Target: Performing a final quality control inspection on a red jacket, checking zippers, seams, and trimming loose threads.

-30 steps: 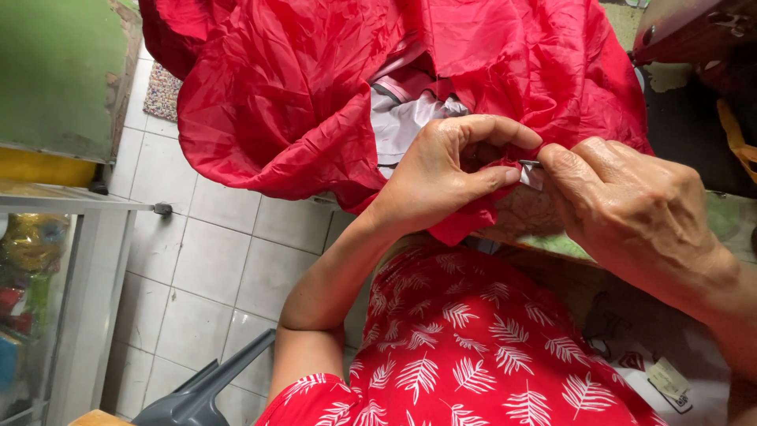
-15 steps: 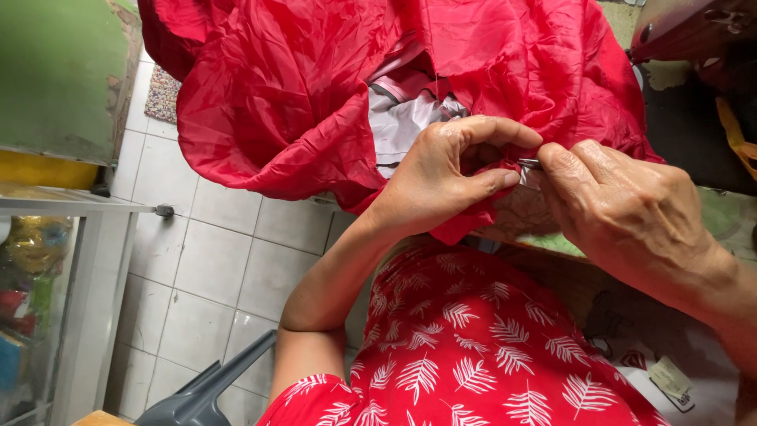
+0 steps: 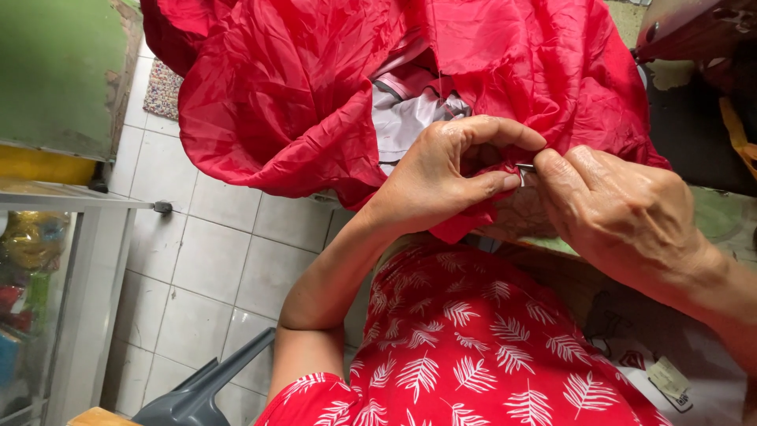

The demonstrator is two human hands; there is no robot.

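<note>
The left hand curls, thumb and forefinger in a closed grip on the red fabric bunched before the chest. The right hand, knuckles up, pinches a small metal tool against the fabric's edge.

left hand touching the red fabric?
Touching. The head view shows the left hand pinching a fold of the red fabric between thumb and forefinger.
</note>
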